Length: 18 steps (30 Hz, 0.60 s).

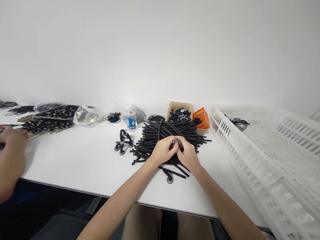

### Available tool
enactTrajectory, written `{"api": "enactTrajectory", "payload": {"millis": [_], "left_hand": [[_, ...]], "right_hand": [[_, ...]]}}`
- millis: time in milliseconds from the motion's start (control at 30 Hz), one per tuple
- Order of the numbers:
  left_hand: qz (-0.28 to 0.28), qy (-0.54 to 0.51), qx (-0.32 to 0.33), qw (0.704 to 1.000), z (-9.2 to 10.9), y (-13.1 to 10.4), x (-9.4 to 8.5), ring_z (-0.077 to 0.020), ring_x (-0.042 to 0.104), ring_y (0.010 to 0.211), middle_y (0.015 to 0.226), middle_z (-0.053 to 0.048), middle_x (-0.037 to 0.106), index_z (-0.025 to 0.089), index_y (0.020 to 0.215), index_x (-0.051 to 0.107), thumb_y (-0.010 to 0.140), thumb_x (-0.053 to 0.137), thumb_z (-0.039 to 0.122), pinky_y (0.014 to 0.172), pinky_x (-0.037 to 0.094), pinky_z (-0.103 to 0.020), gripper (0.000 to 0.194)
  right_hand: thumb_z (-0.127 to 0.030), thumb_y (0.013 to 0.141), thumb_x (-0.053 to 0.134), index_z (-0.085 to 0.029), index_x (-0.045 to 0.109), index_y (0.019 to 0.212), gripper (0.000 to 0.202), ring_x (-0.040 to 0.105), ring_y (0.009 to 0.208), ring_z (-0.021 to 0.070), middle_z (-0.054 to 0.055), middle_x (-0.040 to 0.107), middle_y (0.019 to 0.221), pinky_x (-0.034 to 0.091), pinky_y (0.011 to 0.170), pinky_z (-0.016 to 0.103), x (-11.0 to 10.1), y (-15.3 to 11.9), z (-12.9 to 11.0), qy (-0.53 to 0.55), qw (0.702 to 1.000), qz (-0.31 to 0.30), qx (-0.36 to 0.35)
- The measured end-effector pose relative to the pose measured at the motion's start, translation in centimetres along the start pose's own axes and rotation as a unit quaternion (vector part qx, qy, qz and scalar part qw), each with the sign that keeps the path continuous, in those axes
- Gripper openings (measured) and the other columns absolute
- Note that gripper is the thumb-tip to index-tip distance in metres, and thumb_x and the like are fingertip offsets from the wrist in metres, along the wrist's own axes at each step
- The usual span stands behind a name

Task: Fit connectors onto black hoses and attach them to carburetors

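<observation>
My left hand (164, 150) and my right hand (188, 154) meet over a big pile of black tubes (150, 138). Both are closed, fingertips together around a small dark part (178, 143); its exact kind is too small to make out, and the fingers cover most of it. Just in front of the pile, a black piece with a round grey base (169, 177) rests on the white table. Left of the pile stands a cluster of similar black pieces with grey discs (122, 141).
Behind the tubes sit a beige bin (172, 105) of black parts and an orange basket (202, 117). A large white perforated crate (248, 162) fills the right. A water bottle (130, 118) and plastic bag (86, 116) stand farther left. Another person's hand (12, 136) works at far left.
</observation>
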<state>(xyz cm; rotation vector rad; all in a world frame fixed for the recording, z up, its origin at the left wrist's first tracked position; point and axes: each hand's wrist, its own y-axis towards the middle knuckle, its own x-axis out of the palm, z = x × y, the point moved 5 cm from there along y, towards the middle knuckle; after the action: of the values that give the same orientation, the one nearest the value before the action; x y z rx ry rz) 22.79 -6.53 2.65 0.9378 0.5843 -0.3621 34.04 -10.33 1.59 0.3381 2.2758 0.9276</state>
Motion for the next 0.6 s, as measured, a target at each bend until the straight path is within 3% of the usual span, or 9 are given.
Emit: {"api": "enactTrajectory", "payload": {"millis": [100, 200, 333, 400, 433, 500, 600], "left_hand": [[-0.017, 0.058, 0.032, 0.998, 0.9, -0.3, -1.2, -0.0141, 0.059, 0.072, 0.082, -0.003, 0.065, 0.019, 0.086, 0.056, 0.094, 0.046, 0.024, 0.067, 0.044, -0.025, 0.014], [0.000, 0.113, 0.060, 0.992, 0.9, -2.0, -3.9, -0.0140, 0.060, 0.069, 0.078, -0.002, 0.064, 0.019, 0.094, 0.059, 0.093, 0.048, 0.025, 0.065, 0.045, -0.025, 0.012], [0.145, 0.153, 0.002, 0.978, -2.4, -6.2, -11.0, -0.0124, 0.057, 0.060, 0.074, -0.001, 0.063, 0.018, 0.098, 0.057, 0.090, 0.048, 0.023, 0.060, 0.045, -0.024, 0.013], [0.243, 0.173, -0.100, 0.949, -5.6, -8.7, -15.3, -0.0134, 0.059, 0.062, 0.075, -0.002, 0.063, 0.018, 0.098, 0.056, 0.091, 0.045, 0.027, 0.058, 0.046, -0.024, 0.016], [0.266, 0.180, -0.154, 0.934, -7.3, -9.8, -17.2, -0.0144, 0.060, 0.065, 0.077, -0.002, 0.064, 0.018, 0.101, 0.056, 0.092, 0.045, 0.031, 0.058, 0.046, -0.024, 0.020], [0.234, 0.203, -0.244, 0.919, -10.7, -11.2, -19.8, -0.0158, 0.061, 0.068, 0.083, -0.003, 0.065, 0.018, 0.112, 0.054, 0.094, 0.041, 0.038, 0.062, 0.048, -0.026, 0.030], [0.070, 0.260, -0.309, 0.912, -15.0, -12.1, -20.9, -0.0199, 0.064, 0.077, 0.099, -0.006, 0.067, 0.021, 0.120, 0.055, 0.093, 0.038, 0.048, 0.069, 0.049, -0.031, 0.042]], "right_hand": [[-0.018, 0.091, 0.047, -0.019, 0.059, 0.114, 0.026, 0.065, 0.092, 0.0210, 0.008, 0.069, 0.104, 0.053, 0.084, 0.034, 0.2, -0.1, -0.2, 0.002, 1.000, -0.016, -0.007], [-0.021, 0.093, 0.048, -0.020, 0.059, 0.116, 0.025, 0.065, 0.086, 0.0195, 0.006, 0.069, 0.094, 0.053, 0.083, 0.033, 0.5, -0.2, -0.5, 0.008, 0.999, -0.028, -0.020], [-0.024, 0.095, 0.048, -0.021, 0.060, 0.115, 0.024, 0.065, 0.083, 0.0182, 0.005, 0.069, 0.089, 0.053, 0.083, 0.032, 0.6, -0.3, -0.5, 0.017, 0.999, -0.017, -0.027], [-0.024, 0.095, 0.048, -0.021, 0.061, 0.115, 0.023, 0.065, 0.082, 0.0178, 0.005, 0.069, 0.089, 0.053, 0.082, 0.032, 0.6, -0.3, -0.5, 0.020, 0.999, -0.013, -0.029], [-0.024, 0.095, 0.048, -0.020, 0.061, 0.114, 0.023, 0.065, 0.082, 0.0176, 0.005, 0.068, 0.090, 0.053, 0.082, 0.031, 0.6, -0.3, -0.5, 0.021, 0.999, -0.015, -0.029], [-0.024, 0.095, 0.048, -0.020, 0.062, 0.113, 0.023, 0.065, 0.081, 0.0173, 0.005, 0.068, 0.090, 0.053, 0.082, 0.032, 0.6, -0.2, -0.6, 0.022, 0.999, -0.021, -0.030], [-0.023, 0.095, 0.048, -0.019, 0.062, 0.112, 0.022, 0.064, 0.077, 0.0168, 0.005, 0.068, 0.088, 0.053, 0.080, 0.032, 0.5, -0.2, -0.7, 0.024, 0.999, -0.023, -0.024]]}}
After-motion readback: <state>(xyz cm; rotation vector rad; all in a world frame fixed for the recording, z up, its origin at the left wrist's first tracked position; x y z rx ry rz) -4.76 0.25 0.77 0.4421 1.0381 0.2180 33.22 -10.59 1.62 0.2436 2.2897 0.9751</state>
